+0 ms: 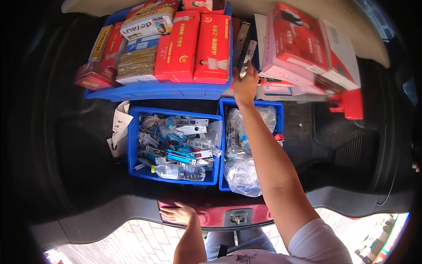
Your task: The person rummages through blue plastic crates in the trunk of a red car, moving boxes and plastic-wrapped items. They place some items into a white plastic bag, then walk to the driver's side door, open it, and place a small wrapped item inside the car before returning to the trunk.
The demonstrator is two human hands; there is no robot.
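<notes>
My right hand (245,83) reaches far forward into a car boot and grips a flat silver metal plate (247,55) standing between the red boxes (213,46) and a pink-and-white box (294,42). My left hand (178,213) rests flat, fingers spread, on the red sill of the boot (211,211) by the latch. Below my right forearm are two blue bins: the left bin (134,145) holds several metal lock parts, blue packets and a plastic water bottle (178,172); the right bin (277,114) holds clear plastic bags of metal hardware.
A large blue tray (154,92) at the back carries red, yellow and brown boxes. More white and red boxes (338,53) are stacked at the back right. Crumpled white paper (118,130) lies left of the bins on the black boot liner (66,145). Paving shows below.
</notes>
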